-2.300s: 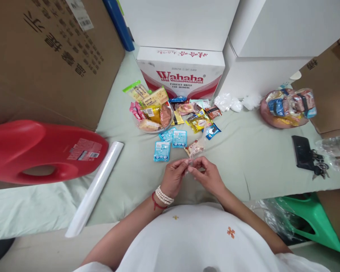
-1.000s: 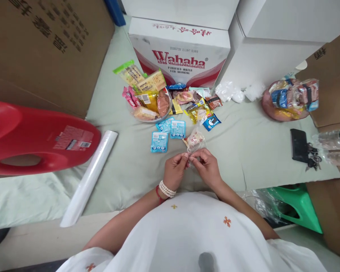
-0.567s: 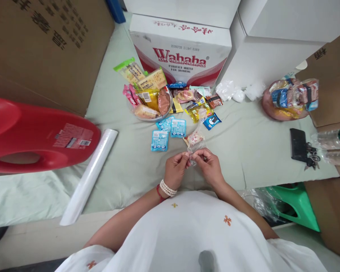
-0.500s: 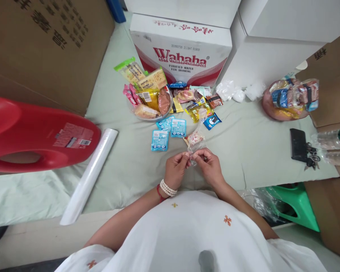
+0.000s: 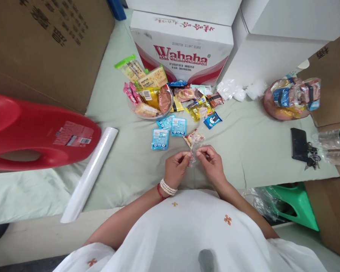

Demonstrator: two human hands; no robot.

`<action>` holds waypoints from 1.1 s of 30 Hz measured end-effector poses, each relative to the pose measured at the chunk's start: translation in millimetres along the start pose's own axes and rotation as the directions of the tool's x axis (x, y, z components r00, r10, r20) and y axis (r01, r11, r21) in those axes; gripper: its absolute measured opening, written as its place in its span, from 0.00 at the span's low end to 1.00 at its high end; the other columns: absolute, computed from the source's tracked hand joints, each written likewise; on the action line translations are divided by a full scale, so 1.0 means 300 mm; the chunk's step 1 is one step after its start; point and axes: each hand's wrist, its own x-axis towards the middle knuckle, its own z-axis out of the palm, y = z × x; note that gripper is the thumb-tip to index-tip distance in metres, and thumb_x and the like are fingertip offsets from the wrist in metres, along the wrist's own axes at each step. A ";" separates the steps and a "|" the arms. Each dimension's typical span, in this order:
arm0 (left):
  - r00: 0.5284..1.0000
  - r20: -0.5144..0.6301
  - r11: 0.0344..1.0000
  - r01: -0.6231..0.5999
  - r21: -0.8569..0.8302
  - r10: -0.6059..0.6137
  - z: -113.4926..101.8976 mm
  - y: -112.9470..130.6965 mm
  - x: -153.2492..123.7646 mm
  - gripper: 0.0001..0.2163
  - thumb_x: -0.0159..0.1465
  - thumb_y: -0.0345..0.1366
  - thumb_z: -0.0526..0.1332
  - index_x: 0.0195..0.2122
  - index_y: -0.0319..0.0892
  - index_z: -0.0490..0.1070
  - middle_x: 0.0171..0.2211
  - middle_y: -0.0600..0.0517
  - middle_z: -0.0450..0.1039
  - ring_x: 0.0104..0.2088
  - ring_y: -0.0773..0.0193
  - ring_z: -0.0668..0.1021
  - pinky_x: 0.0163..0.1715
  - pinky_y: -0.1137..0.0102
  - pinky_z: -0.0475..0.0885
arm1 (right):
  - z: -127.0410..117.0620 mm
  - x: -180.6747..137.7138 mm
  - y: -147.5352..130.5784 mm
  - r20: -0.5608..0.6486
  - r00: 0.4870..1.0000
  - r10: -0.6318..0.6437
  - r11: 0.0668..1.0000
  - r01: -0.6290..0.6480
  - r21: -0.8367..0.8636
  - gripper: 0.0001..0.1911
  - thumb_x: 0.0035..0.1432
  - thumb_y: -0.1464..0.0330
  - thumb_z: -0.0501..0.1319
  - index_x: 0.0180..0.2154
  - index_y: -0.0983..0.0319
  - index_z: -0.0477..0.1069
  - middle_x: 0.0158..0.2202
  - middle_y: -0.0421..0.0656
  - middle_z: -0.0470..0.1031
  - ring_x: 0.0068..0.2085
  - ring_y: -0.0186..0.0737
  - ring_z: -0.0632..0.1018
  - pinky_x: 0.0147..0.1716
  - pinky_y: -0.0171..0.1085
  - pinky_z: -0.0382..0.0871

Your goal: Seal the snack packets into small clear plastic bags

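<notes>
Pinching clear plastic bag (image 5: 194, 154) with my left hand (image 5: 175, 168) and right hand (image 5: 212, 163); cream snack packet (image 5: 190, 138) just beyond.

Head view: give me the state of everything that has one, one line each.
Left hand, pinching the clear plastic bag.
Right hand, curled at the bag's edge; grip unclear.
Clear plastic bag, crumpled by the hands.
Clear tub, open, heaped full.
Pink bowl, heaped above its rim.
White roll, rolled up.
Wahaha box, upright.
Red jug, cap not visible; open or closed unclear.
</notes>
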 end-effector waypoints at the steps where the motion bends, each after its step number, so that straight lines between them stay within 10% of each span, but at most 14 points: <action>1: 1.000 0.014 1.000 -0.016 0.011 0.016 0.001 0.004 -0.002 0.15 0.64 0.47 0.64 0.29 0.41 0.80 0.21 0.55 0.74 0.22 0.68 0.71 0.27 0.72 0.65 | 0.001 0.003 -0.002 0.016 1.000 0.000 1.000 0.000 0.009 0.09 0.63 0.59 0.65 0.37 0.57 0.77 0.34 0.40 0.71 0.33 0.37 0.70 0.33 0.36 0.63; 11: 0.996 0.049 0.990 0.077 -0.118 -0.072 0.007 0.001 -0.003 0.14 0.63 0.47 0.64 0.31 0.40 0.79 0.24 0.53 0.77 0.22 0.69 0.72 0.26 0.72 0.68 | -0.007 0.007 0.015 0.015 0.992 0.125 0.991 -0.126 0.048 0.12 0.64 0.57 0.63 0.33 0.59 0.72 0.30 0.38 0.69 0.31 0.36 0.67 0.32 0.36 0.62; 21: 0.991 0.077 0.988 0.118 -0.102 -0.110 0.015 -0.001 -0.004 0.17 0.65 0.48 0.62 0.31 0.40 0.81 0.17 0.54 0.73 0.19 0.68 0.71 0.22 0.72 0.64 | -0.016 -0.028 -0.006 0.097 0.979 -0.179 0.953 0.197 -0.228 0.08 0.65 0.60 0.63 0.35 0.55 0.77 0.36 0.44 0.76 0.40 0.44 0.74 0.39 0.42 0.68; 33: 0.984 -0.043 0.975 0.164 -0.149 -0.172 -0.013 -0.016 0.017 0.15 0.64 0.47 0.62 0.33 0.40 0.79 0.28 0.48 0.82 0.21 0.67 0.75 0.23 0.71 0.66 | -0.089 -0.019 0.039 -0.072 0.981 0.179 0.966 -0.162 0.201 0.15 0.62 0.54 0.65 0.35 0.58 0.70 0.29 0.36 0.67 0.29 0.35 0.66 0.31 0.35 0.62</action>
